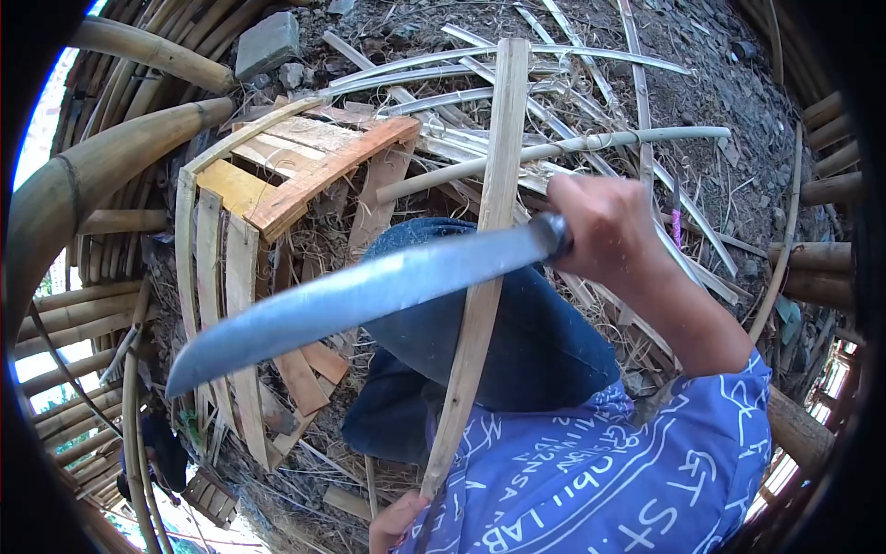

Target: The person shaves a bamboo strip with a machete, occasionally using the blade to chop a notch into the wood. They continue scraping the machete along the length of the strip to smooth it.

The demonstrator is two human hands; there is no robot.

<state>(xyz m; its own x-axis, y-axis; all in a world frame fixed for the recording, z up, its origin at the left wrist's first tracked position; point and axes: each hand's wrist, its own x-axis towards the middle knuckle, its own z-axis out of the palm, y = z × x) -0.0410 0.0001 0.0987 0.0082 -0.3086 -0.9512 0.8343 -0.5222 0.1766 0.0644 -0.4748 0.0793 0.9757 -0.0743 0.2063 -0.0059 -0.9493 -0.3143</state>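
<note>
Two things in hand: right fingers [589, 205] clenched round the handle of the knife [360, 292], blade crossing in front of the slat [481, 309]; left fingers [402, 513] gripping the slat's low end. Slat's over my jeans [558, 342]. Crate [323, 175] left of them, strips [639, 83] and block [268, 44] farther off.

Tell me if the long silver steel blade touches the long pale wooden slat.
Cannot tell: in the head view, the blade crosses in front of the slat, hiding any gap.

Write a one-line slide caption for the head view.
Right hand holding a long knife, left hand at the lower end of a wooden strip, slatted frame nearby.
</note>
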